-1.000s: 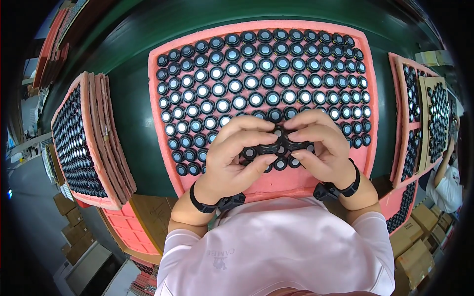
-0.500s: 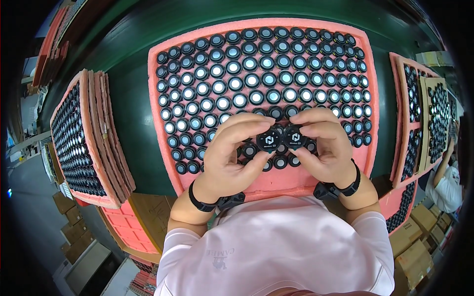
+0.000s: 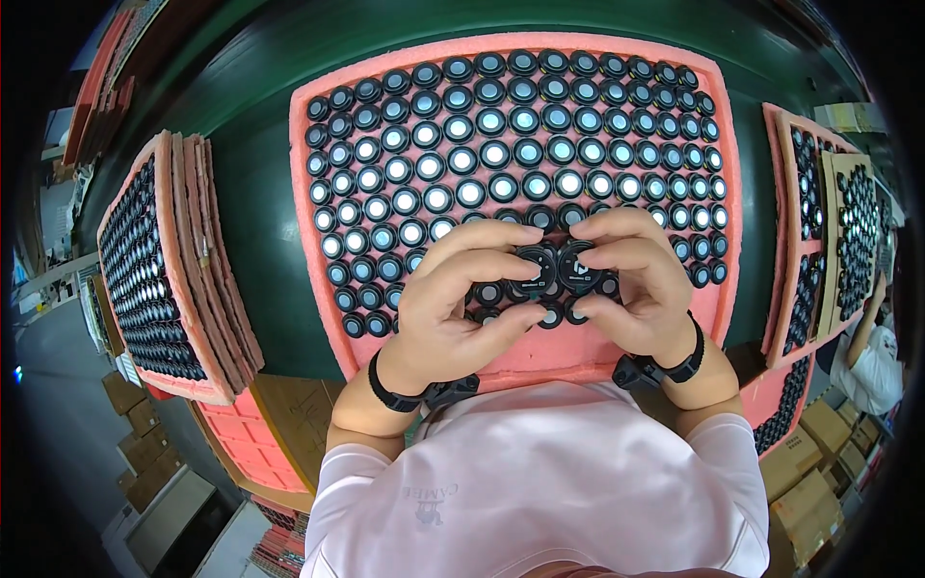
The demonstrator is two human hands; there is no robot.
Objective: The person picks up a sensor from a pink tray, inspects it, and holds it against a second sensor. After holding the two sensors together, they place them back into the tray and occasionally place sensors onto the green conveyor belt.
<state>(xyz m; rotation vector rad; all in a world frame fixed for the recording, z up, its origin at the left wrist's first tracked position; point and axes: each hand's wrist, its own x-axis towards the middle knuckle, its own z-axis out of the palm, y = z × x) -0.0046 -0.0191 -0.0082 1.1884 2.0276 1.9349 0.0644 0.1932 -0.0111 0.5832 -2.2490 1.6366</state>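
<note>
Two bare hands meet over the near edge of a pink foam tray [image 3: 732, 222] on a dark green work table [image 3: 260, 222], each pinching a small round black part between thumb and fingers. Nearest the camera is the person's pale pink shirt [image 3: 549, 482], with a black wrist strap on each forearm. Left hand [image 3: 448, 303] is curled around the left black part [image 3: 536, 270], fingertips pressing its top and thumb beneath; right hand [image 3: 641, 284] grips the right black part [image 3: 580, 269] the same way. Both pieces sit side by side, touching or nearly so, lifted just above the tray's lower rows. Beyond the knuckles the tray is packed with rows of identical round black caps [image 3: 491, 154], most showing pale, shiny centres. Farther to the left, a stack of filled pink trays [image 3: 178, 270] stands on edge beside the table; to the right, more filled trays [image 3: 819, 222] lean upright. At the far right edge another person's arm in a white sleeve [image 3: 872, 361] reaches toward those trays. Cardboard boxes [image 3: 819, 453] sit on the floor below.
</note>
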